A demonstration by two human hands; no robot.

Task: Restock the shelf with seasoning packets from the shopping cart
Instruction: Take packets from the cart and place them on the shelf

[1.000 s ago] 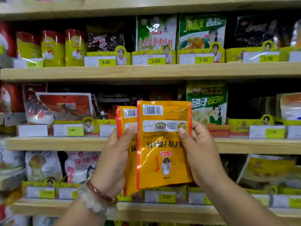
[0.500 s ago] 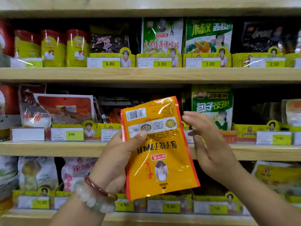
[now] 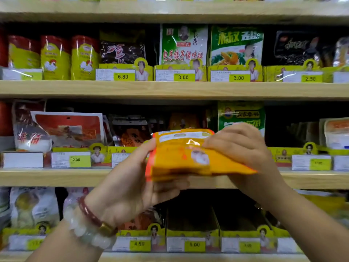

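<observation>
Orange seasoning packets [image 3: 179, 157] with red edges lie tipped almost flat in front of the middle shelf [image 3: 56, 176], their top ends pointing into the shelf. My left hand [image 3: 132, 186] grips the stack from the left, thumb on top and fingers underneath. My right hand [image 3: 238, 146] holds the right side, fingers curled over the top face. Behind the stack, an orange packet [image 3: 181, 121] of the same kind stands in a dim slot of that shelf. The shopping cart is out of view.
Three wooden shelves carry packets behind yellow price-tag trays. A green packet [image 3: 239, 114] stands right of the slot, dark red ones [image 3: 130, 131] to its left. The lower shelf has a dark box slot [image 3: 190, 218] under the hands. Bracelets circle my left wrist.
The packets have tipped from upright and facing me to nearly flat and moved up toward the middle shelf slot. My right hand, off the stack half a second ago, now holds it.
</observation>
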